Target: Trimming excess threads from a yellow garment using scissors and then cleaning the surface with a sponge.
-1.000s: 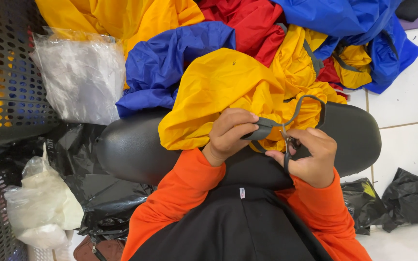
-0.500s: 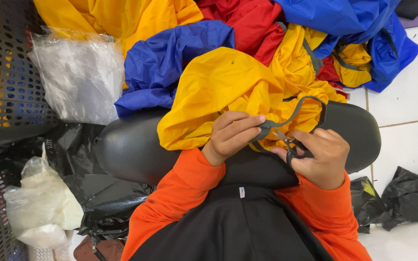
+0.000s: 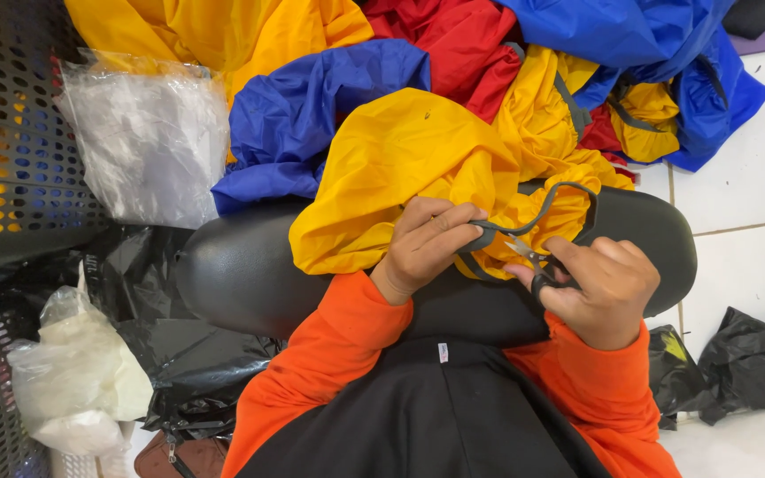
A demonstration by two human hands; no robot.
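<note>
The left hand [image 3: 422, 243] is closed in a pinch: the thumb and the bent fingers grip a grey strap [image 3: 537, 212] near its lower end. The right hand [image 3: 599, 288] is also closed, around the handles of small scissors [image 3: 529, 261], and the blades point toward the left hand, with their tips just beside the strap where it is pinched. I cannot tell if the blades touch the strap. From the pinch the strap rises in a loop, passes over the right hand and comes down at the edge of the yellow fabric.

Both hands are over a yellow garment [image 3: 400, 168], which lies bunched on a black padded surface [image 3: 241, 274] with a rounded outline. The strap seems to belong to this yellow garment. The arms wear orange sleeves [image 3: 329, 354], and a black garment [image 3: 427, 416] covers the body below them.

Behind the yellow garment is a heap of more fabric: a blue piece [image 3: 312, 115] touching it at the left, a red piece [image 3: 453, 44] further back, and another blue piece [image 3: 666, 53] at the right. At the left stands a black perforated crate [image 3: 2, 133], and a clear plastic bag [image 3: 148, 142] leans beside it. Black plastic bags [image 3: 179, 354] and a pale bag [image 3: 73, 381] lie lower left. At the right is a white tiled floor [image 3: 754, 204].
</note>
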